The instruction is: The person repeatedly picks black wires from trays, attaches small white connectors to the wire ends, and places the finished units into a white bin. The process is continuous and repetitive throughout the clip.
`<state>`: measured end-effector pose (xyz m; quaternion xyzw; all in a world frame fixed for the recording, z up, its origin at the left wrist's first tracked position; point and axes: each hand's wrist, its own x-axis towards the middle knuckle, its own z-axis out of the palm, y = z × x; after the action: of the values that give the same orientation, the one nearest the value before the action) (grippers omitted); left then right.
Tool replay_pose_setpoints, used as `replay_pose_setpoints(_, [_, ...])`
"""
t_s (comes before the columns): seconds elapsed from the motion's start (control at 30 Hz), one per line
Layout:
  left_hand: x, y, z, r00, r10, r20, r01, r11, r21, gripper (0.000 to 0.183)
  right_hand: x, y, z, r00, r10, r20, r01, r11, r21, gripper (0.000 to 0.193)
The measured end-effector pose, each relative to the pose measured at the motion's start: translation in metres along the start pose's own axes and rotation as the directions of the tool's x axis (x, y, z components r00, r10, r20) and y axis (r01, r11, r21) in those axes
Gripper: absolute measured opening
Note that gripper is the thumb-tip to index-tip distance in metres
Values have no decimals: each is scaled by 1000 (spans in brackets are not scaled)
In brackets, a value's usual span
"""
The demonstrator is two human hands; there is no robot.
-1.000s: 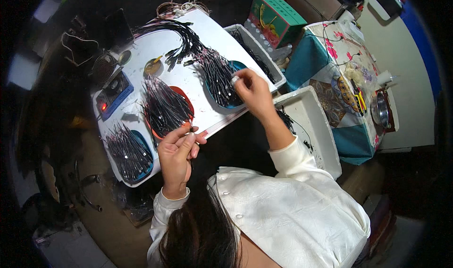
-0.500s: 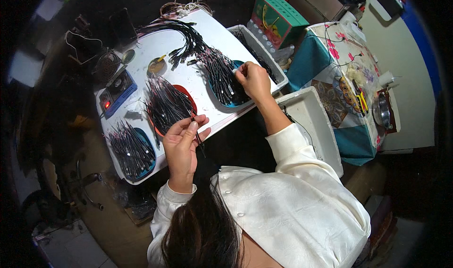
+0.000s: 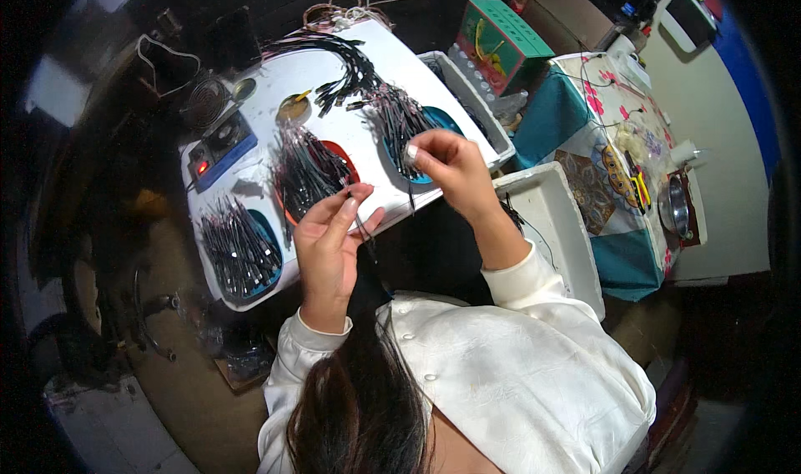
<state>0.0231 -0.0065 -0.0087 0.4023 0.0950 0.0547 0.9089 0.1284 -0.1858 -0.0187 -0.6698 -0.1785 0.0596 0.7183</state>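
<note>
Between the thumb and fingers of my left hand (image 3: 327, 244) is a thin black cable (image 3: 368, 242), its end hanging below them. My right hand (image 3: 459, 173) is pinched at the near edge of the right blue tub (image 3: 444, 120); a white wrap covers one fingertip. From that pinch a black cable (image 3: 411, 199) appears to hang down, its upper part hidden. Many black cables (image 3: 399, 122) lie in the right tub. The red tub (image 3: 342, 151) behind my left hand and the left blue tub (image 3: 265, 225) hold more bundles.
On the white table (image 3: 384, 57) stand a small round tin (image 3: 293, 108) and a blue device (image 3: 224, 150) with a red light. White foam boxes (image 3: 546, 215) flank its right side. Farther right is a cloth-covered table (image 3: 546, 123) with a metal bowl (image 3: 672, 207).
My right hand has come back toward me from over the right tub, with a cable now hanging below it. My left hand keeps its cable. The whole view has shifted slightly.
</note>
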Motion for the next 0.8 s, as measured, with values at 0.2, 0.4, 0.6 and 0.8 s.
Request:
replay_pose_setpoints(0.2, [-4, -1, 8, 999, 35, -12, -35, 999, 40, 21, -34, -10, 35, 959, 82, 272, -129, 979, 160, 15])
replay_pose_setpoints(0.4, [-9, 0, 7, 1000, 9, -4, -9, 998, 54, 24, -39, -14, 45, 956, 73, 286, -114, 985, 129, 15])
replay_pose_setpoints(0.6, [-10, -5, 8, 983, 184, -13, -178, 965, 192, 20, -33, -35, 32, 973, 11, 232, 21, 991, -134, 12])
replay_pose_setpoints(0.8, [-12, -7, 9, 973, 223, 67, -233, 926, 297, 15, -18, -33, 36, 954, 43, 296, -76, 992, 101, 14])
